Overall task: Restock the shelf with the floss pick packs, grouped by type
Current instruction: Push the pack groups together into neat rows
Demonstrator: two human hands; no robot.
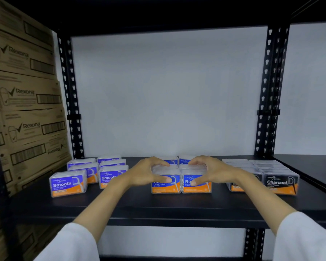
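Left hand (147, 173) and right hand (211, 172) each curl fingers over top, thumb on front label, of two clear boxy plastic blue-orange floss packs (181, 182) mid matte black shelf (139, 206), between purple Smooth packs (68, 183) and black Charcoal packs (279, 182).

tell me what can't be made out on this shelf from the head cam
- Label word on the two front blue packs: the left hand and right hand cover it; only "Ro" shows.
- Back blue packs: hidden behind the hands, count unclear.
- Left Charcoal pack: label hidden by the right forearm.
- Small print on the Smooth packs: too blurred to read.
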